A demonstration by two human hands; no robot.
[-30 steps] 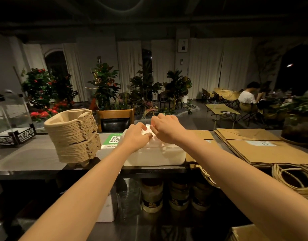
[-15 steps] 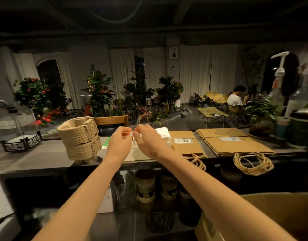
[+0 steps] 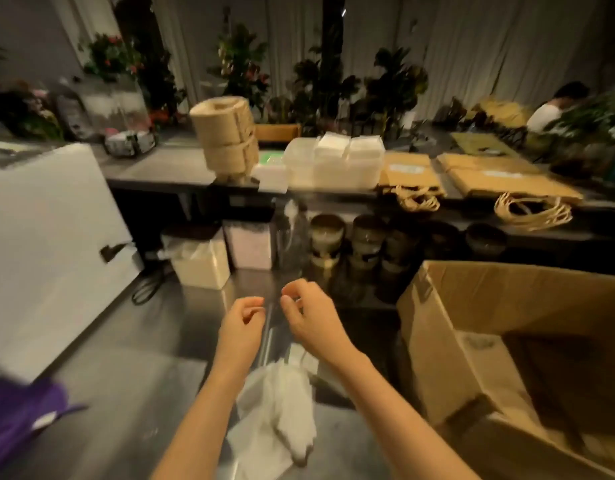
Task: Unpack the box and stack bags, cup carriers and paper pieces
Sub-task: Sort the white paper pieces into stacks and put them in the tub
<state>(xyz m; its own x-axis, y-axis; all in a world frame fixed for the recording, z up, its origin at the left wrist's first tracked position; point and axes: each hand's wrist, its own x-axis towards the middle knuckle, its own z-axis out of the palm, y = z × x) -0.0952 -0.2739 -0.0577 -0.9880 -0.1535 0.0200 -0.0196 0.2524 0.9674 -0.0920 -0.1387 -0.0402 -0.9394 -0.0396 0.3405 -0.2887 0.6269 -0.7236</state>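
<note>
Over the steel counter [image 3: 136, 368], the left hand [image 3: 242, 323] and right hand [image 3: 308, 318] hang close together. Their fingers curl to the thumbs, apparently pinching a clear wrapper [image 3: 282, 389] that trails whitish between the wrists, though blur leaves this uncertain. On the raised shelf [image 3: 167, 164] behind stand the cup carriers [image 3: 226, 133], the white paper pieces [image 3: 334, 150] and the flat paper bags [image 3: 500, 176]. The paper step looks finished. The next move, I judge, is to drop the wrapper and reach right into the open cardboard box [image 3: 444, 358].

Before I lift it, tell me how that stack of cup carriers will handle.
The stack of cup carriers looks like moulded pulp, so probably light and fairly stiff. It is tall on a narrow base, so a push could tip it. A seam halfway up suggests two bundles that may separate.
</note>
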